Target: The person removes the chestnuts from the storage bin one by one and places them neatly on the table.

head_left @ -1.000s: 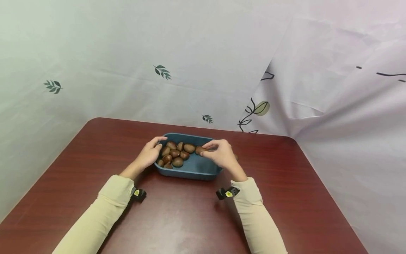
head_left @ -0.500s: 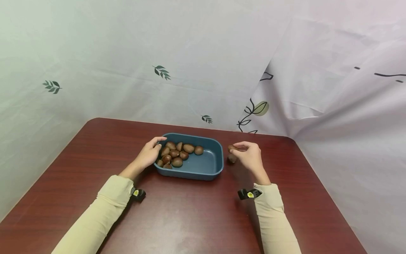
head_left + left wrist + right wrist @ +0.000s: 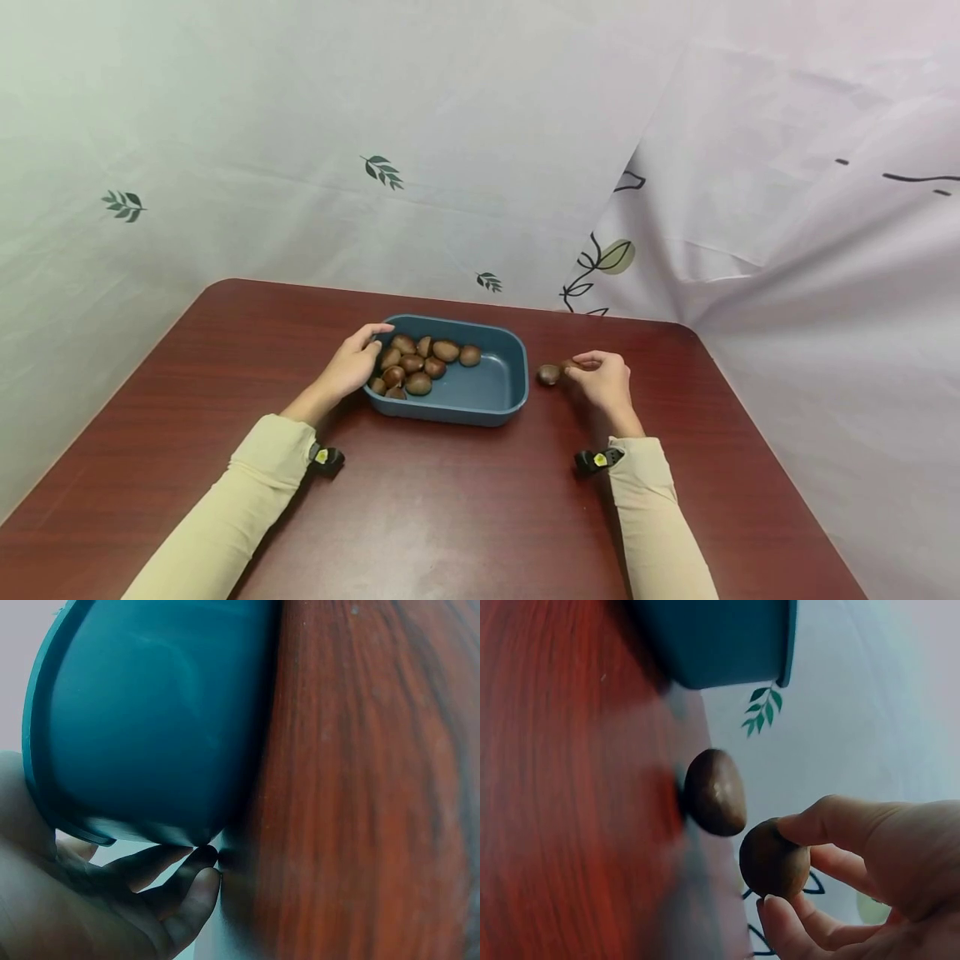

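Note:
A blue rectangular tray [image 3: 480,412] holds several brown chestnuts [image 3: 418,383], most of them bunched in its left half. My left hand [image 3: 351,364] grips the tray's left end, with the thumb at the rim; in the left wrist view its fingertips [image 3: 201,889] lie against the outer wall. To the right of the tray, my right hand [image 3: 606,385] pinches a chestnut [image 3: 772,859] between thumb and fingers, close over the table. Another chestnut [image 3: 548,375] lies on the table between that hand and the tray.
The dark red wooden table [image 3: 450,517] ends at the back against a pale curtain [image 3: 480,167] printed with leaves. Both wrists carry small black straps [image 3: 327,458] with cameras.
My right hand let go of a chestnut inside the tray and moved right. It then took hold of a chestnut outside and shifted it slightly right. My left hand stays put.

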Available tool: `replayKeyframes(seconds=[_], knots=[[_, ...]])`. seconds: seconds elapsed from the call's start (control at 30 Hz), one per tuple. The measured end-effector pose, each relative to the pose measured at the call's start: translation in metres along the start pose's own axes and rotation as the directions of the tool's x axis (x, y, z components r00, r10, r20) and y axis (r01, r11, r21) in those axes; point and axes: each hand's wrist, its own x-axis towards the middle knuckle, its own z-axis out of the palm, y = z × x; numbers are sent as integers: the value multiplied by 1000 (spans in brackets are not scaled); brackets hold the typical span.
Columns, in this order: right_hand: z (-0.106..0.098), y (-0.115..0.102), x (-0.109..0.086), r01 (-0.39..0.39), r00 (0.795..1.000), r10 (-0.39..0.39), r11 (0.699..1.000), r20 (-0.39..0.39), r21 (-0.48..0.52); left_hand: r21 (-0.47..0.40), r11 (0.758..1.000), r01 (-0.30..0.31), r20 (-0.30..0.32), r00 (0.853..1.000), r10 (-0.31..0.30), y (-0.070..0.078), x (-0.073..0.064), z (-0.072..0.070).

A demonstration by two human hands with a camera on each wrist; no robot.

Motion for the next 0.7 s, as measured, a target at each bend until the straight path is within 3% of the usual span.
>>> replayKeyframes(seconds=[0.2,0.7], knots=[[3,7,3,11,1000,-11,1000,-12,-25,2,1000,5,-2,1000,-5,1,0,0],[6,12,2,9,999,-7,999,49,-44,-18,1000,1,8,1000,-1,0,-1,0]])
